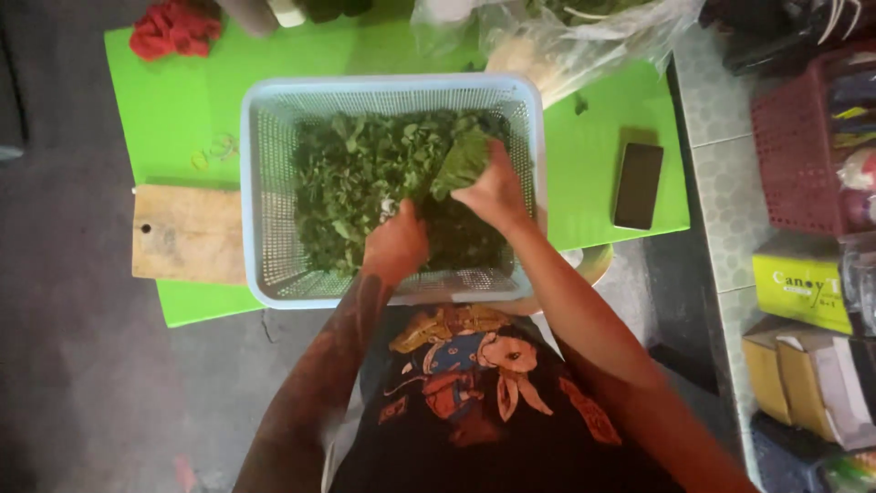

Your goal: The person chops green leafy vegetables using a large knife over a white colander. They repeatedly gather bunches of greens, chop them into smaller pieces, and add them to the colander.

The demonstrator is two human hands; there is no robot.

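Head view, looking down.

- Basket [260, 183]: pale blue plastic mesh, rectangular, standing on the green table [173, 110] directly in front of the person. It overhangs the table's near edge slightly.
- Greens [365, 173]: a loose heap of dark leafy greens filling most of the basket floor, thicker toward the middle and right.
- Left hand [395, 245]: inside the basket at the near side of the heap, fingers curled down into the leaves; it appears closed around some greens, though the grip itself is hidden by the back of the hand.
- Right hand [497, 190]: inside the basket, right of centre, closed on a leaf bunch [464, 162] of lighter green, lifted a little above the heap.
- Cutting board [187, 235]: bare wood, with a hole near its left end, lying on the table's left side, touching the basket's left wall.
- Phone [638, 185]: dark, flat, on the table well to the right of the basket.
- Red cloth [173, 27]: crumpled, at the table's far left corner.
- Plastic bag [584, 36]: clear, holding vegetables, behind the basket at the far right.
- Red crate [794, 146]: mesh plastic, beside the table on the right, above stacked cardboard boxes [803, 365].
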